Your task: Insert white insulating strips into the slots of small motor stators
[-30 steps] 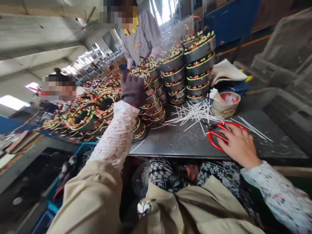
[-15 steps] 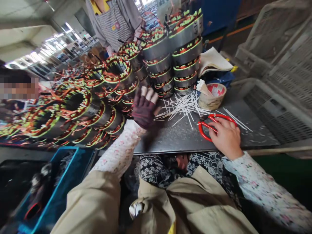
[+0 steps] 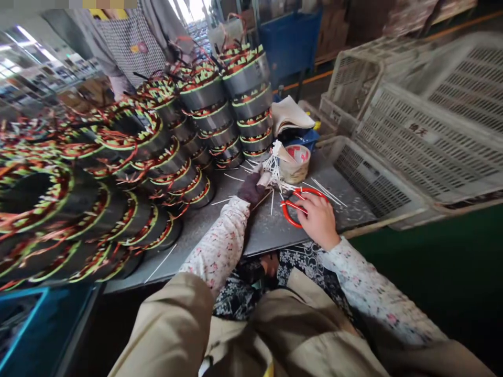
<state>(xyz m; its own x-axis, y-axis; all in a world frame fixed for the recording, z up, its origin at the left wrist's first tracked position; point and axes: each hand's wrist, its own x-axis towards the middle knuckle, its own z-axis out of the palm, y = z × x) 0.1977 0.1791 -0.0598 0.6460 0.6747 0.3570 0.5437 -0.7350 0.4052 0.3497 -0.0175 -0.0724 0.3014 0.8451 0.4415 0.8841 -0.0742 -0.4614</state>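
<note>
My left hand [image 3: 256, 184], in a dark maroon glove with bare fingertips, is closed round part of a pile of thin white strips [image 3: 278, 175] on the metal table. Some strips stick out past its fingers. My right hand [image 3: 319, 217], ungloved, grips red-handled scissors [image 3: 291, 215] lying low over the tabletop; their blades are mostly hidden among the strips. Just behind the strips stands a tape roll [image 3: 295, 163] with a whitish bundle in it. Stacked wire-wound motor stators [image 3: 212, 97] rise beyond my left hand.
More stators [image 3: 98, 209] fill the table's left side. Whitish plastic crates [image 3: 408, 141] stand at the right, with folded cloth or paper [image 3: 291, 114] behind the tape roll. A blue bin [image 3: 35, 319] sits lower left. Another person in a checked apron [image 3: 131, 50] stands across the table.
My left hand has moved from in front of the stators onto the white strips and closed on them, drawing them together. My right hand stays on the scissors. The view has swung right.
</note>
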